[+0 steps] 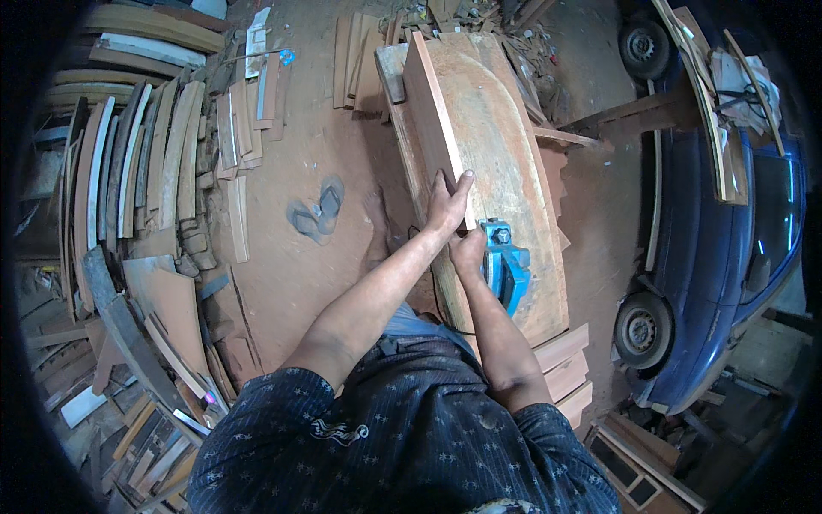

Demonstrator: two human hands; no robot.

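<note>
A long reddish wooden plank (435, 111) stands on its narrow edge along the left side of the workbench (505, 128), pointing away from me. My left hand (448, 204) is closed round its near part, thumb lying over the top edge. My right hand (467, 251) is closed at the plank's near end, just below the left hand; its fingertips are partly hidden. Right beside that hand, a blue electric planer (505, 267) rests on the bench, apart from the plank. A dark cord (454, 329) runs near the bench's left edge.
Flip-flops (317, 210) lie on the dirt floor left of the bench. Stacked boards (128, 163) fill the far left. Loose planks (355, 60) lie behind the bench, cut boards (563, 364) at its near right. A blue car (698, 265) stands at right, boards resting over it.
</note>
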